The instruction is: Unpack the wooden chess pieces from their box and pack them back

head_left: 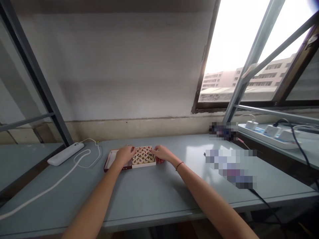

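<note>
A white box (pixel 144 165) holds rows of round Chinese chess pieces (pixel 141 156) marked in red and black characters. It lies flat on the desk. Close against its left side is a dark red box lid (pixel 107 162) with a pale inside. My left hand (pixel 125 154) reaches over the lid, its curled fingers at the white box's left edge. At the right edge, my right hand (pixel 162 153) has its thumb over the rim by the pieces and its other fingers bent down outside. The fingertips of my left hand are partly hidden.
The grey desk (pixel 149 192) meets a wall behind. A white power strip (pixel 66 153) with a cable lies at the left. Blurred-out items (pixel 231 167) lie at the right, near another power strip (pixel 269 136) with plugs. Metal posts (pixel 37 73) rise at both sides.
</note>
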The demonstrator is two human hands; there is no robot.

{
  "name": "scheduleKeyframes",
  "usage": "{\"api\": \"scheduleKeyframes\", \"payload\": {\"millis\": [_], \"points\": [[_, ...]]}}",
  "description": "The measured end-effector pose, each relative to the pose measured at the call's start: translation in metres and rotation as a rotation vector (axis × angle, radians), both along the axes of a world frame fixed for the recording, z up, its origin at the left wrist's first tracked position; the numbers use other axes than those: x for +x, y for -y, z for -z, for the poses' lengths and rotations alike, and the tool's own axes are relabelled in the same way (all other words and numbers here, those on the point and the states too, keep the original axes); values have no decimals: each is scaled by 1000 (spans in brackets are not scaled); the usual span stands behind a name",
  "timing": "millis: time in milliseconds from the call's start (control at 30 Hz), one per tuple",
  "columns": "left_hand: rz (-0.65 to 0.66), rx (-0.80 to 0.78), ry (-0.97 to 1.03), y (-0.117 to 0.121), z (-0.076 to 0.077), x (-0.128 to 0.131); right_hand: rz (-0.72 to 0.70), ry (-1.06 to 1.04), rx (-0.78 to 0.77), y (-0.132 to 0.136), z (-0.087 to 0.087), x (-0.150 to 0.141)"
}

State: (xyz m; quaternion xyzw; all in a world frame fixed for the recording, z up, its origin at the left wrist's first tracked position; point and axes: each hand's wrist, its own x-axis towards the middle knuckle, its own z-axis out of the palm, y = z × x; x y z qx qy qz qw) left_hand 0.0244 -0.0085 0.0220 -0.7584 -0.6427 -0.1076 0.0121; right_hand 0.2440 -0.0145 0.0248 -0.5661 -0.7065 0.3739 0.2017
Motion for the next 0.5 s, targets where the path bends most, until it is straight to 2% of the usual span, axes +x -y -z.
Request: {"api": "scheduleKeyframes", "payload": {"millis": [233,400,433,500], "points": [[-11,113,36,1,5,8,-4,-4,-10,-2,4,-1],[-73,81,129,6,-2,13,-12,34,-45,-5,4,1],[-105,89,166,8,-4,15,22,62,7,-5,3,1],[-154,123,274,10,-9,19,126,120,246,0,0,-2]]}}
